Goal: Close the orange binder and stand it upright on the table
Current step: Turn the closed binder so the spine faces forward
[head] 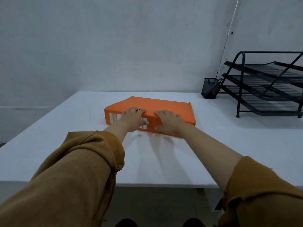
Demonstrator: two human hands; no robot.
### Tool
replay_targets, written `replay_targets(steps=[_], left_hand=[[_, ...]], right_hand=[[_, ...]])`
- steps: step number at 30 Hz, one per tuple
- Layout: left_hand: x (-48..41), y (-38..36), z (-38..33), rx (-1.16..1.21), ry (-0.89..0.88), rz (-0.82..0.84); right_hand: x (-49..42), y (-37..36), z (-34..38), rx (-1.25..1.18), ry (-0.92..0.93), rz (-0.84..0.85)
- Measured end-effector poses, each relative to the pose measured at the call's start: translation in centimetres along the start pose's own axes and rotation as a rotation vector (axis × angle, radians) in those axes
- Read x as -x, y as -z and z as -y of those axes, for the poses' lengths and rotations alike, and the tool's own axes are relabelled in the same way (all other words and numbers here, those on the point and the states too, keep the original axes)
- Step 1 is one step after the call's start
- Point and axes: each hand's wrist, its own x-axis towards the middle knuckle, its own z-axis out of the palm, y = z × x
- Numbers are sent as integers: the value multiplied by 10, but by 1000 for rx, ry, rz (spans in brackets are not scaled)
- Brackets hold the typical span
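The orange binder (161, 105) lies flat and closed on the white table (229, 145), its spine with a pale label facing me. My left hand (133, 117) grips the spine's left half, fingers over the top cover and thumb against the spine. On the spine's right half sits my right hand (168, 122), held the same way with fingers on the cover and thumb low on the spine. Both hands hide part of the label.
A black three-tier wire tray rack (268, 84) stands at the table's back right. Beside it is a black mesh pen cup (210, 88). A grey wall runs behind the table. The table's front edge is near my elbows.
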Motion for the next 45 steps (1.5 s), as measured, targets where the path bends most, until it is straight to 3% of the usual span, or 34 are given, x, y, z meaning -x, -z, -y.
replay_targets(steps=[6,12,19,24,28,35,39,45], left_hand=[[-7,-4,8,-53,-21,-23],[-8,-5,7,-49,-53,-104],[-10,-15,23,7,-70,-82],[-16,-9,44,118,168,-145],[-17,-6,51,174,395,-74],[-12,10,48,281,516,-74],[-8,26,60,556,531,-16],[8,56,49,547,422,-319]], right_hand=[[-12,-11,-6,44,17,-107],[-20,2,-29,-20,59,-45],[-26,-1,0,65,-61,27],[-27,-9,2,106,-69,-28],[-27,-8,2,114,-64,-27],[-22,-8,6,116,-88,-56],[-19,-10,8,103,-100,-69],[-17,4,4,-44,-125,-119]])
